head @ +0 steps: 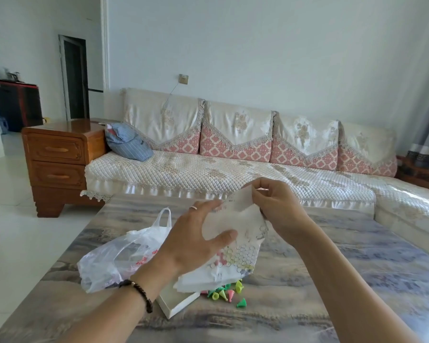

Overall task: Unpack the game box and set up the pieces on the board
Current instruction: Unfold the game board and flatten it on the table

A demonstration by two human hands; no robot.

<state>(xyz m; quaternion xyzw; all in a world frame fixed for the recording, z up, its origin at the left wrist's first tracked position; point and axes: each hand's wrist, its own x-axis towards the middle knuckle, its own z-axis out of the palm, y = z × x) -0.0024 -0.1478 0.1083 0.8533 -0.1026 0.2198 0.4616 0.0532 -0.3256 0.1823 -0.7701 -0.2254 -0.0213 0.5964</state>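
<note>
The folded paper board (233, 243) was out, held above the tabletop (332, 268): left hand (196, 238) gripped its near side, right hand (278, 206) pinched the 12 o'clock edge. Pieces (227, 292) lay spilled at 6 o'clock beside the box (176, 305); unfolding and placing seemingly remained.

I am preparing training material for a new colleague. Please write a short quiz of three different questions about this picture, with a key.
1. True or false: the folded paper game board printed with hexagons lies flat on the marbled grey table.
2. Which hand pinches the board's upper edge: the left hand or the right hand?
3. Where are the small green, yellow and pink cone-shaped plastic pieces? A) in the white plastic bag B) on the table beside the white game box C) on the sofa

Key: 1 false, both hands hold it up, partly folded; 2 right hand; 3 B.
</note>
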